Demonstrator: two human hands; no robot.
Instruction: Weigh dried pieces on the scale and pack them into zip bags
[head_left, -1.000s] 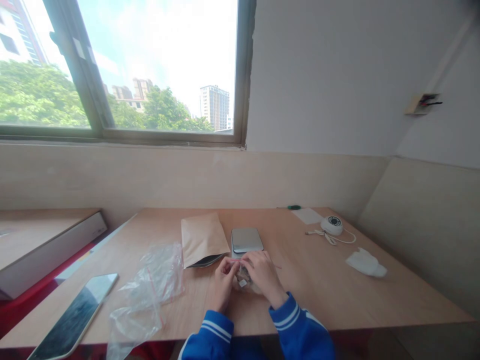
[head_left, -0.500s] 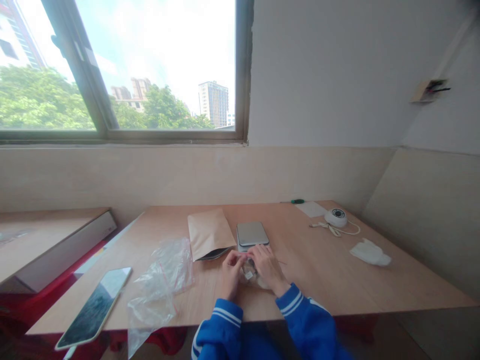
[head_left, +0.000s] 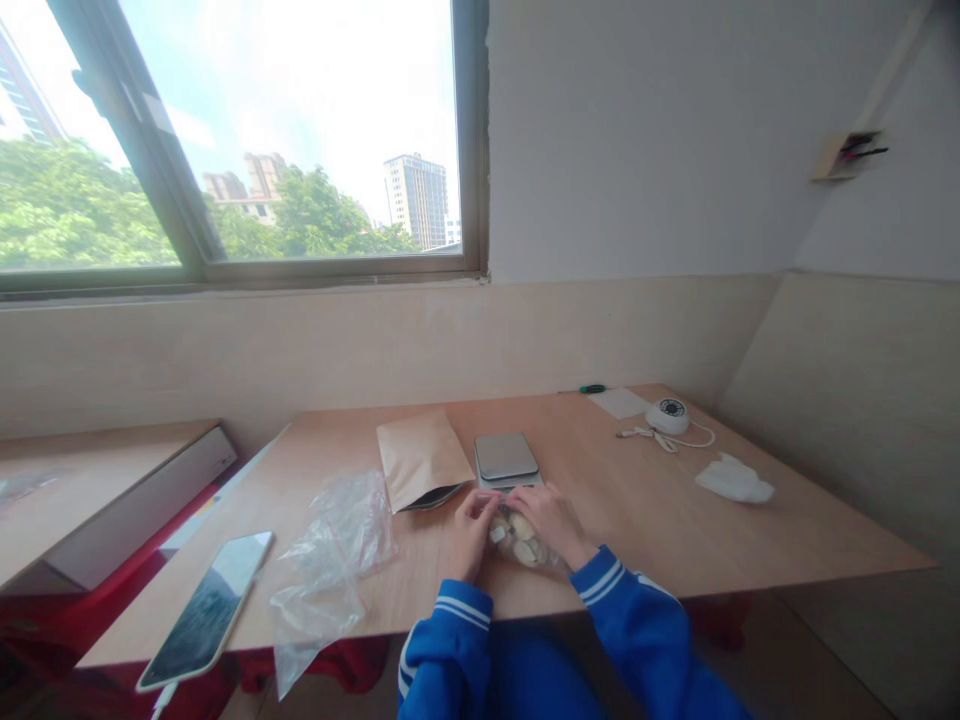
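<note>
A clear zip bag (head_left: 527, 546) with several pale, slice-like pieces inside lies at the table's near side. My left hand (head_left: 474, 520) pinches the left part of its top edge. Along the same edge, my right hand (head_left: 551, 518) has its fingers closed on the bag further right. Just beyond my fingers sits a small digital scale (head_left: 506, 456) with a bare metal plate; its front is partly hidden by my hands. Left of the scale lies a brown kraft pouch (head_left: 424, 455), its dark mouth gaping toward me.
Clear plastic bags (head_left: 330, 550) with red zip lines lie left, one hanging over the front edge. A phone (head_left: 210, 610) with a cable is at the far left. On the right are a white dome camera (head_left: 667, 416), crumpled white wrap (head_left: 735, 480), paper (head_left: 618, 402) and a green-handled screwdriver (head_left: 592, 389).
My right hand has slid a little rightward along the bag's top edge, and more of the pale pieces show. The whole view has shifted slightly.
</note>
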